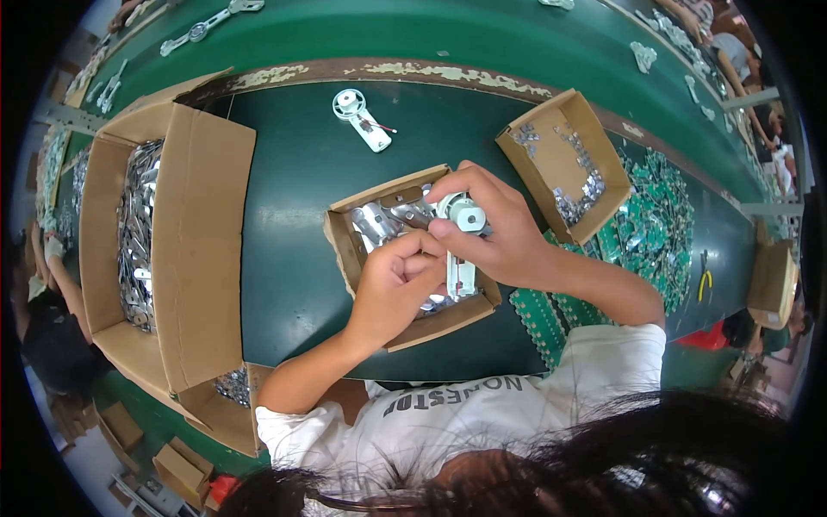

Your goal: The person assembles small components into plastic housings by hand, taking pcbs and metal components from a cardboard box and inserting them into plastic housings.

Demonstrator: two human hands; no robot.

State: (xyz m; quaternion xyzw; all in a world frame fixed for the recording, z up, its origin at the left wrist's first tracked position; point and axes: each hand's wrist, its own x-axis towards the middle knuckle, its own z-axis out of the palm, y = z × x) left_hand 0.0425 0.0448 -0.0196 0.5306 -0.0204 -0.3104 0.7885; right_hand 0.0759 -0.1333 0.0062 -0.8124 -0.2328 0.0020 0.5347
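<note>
My right hand (500, 228) is closed around the round head of a white plastic fan-like housing (463, 274), with a round motor-like part (470, 219) in its ring. The handle points toward me. Against the handle's left side, the curled fingers of my left hand (394, 289) are closed; their tips are partly hidden. Both hands are above a small cardboard box (379, 183) of shiny curved metal pieces (375, 224). Farther off, a similar white housing (372, 131) lies on the dark green table, a thin red wire at its handle.
To the left stands a large carton (207, 250) of metal parts. A shallow box (564, 112) with small metal pieces is at the right, beside heaped green circuit boards (659, 224) and yellow-handled pliers (705, 284). Beyond a raised ledge (345, 73) runs a green belt (345, 39) carrying white housings.
</note>
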